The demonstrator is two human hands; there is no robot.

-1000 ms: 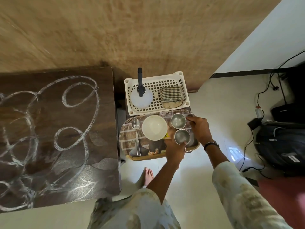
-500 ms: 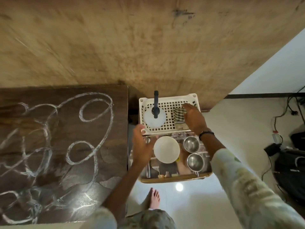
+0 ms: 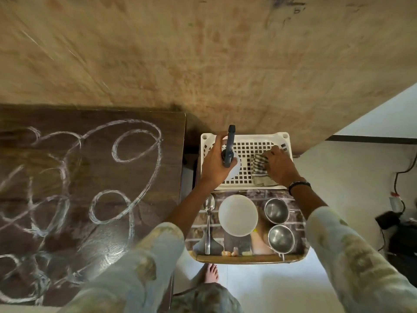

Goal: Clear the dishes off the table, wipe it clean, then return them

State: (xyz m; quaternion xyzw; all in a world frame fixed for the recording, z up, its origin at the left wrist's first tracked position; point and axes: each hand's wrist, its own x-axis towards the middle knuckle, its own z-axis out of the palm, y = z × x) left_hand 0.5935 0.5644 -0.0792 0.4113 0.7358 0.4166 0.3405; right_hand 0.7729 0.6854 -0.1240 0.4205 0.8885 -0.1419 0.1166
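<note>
A dark wooden counter (image 3: 90,188), cleared of dishes and looped with white chalky swirls, awaits wiping, which appears to be the step now in hand. Beside it, a patterned tray (image 3: 248,258) holds the removed dishes: a white bowl (image 3: 238,215), two steel cups (image 3: 277,210), (image 3: 281,238), and a spoon (image 3: 208,222). Just beyond the tray, in a white plastic basket (image 3: 246,137), the person's left hand (image 3: 216,163) is wrapped around a spray bottle (image 3: 229,146), fingers closed on its body, while the right hand (image 3: 279,164) presses down on a checked cloth (image 3: 259,169), fingers curled onto it. The next move likely calls for lifting both clear of the basket and carrying them left, over the marked counter. Most of the bottle's body is hidden by the hand; whether the cloth is fully gripped cannot be told. The counter's left side runs out of frame.
</note>
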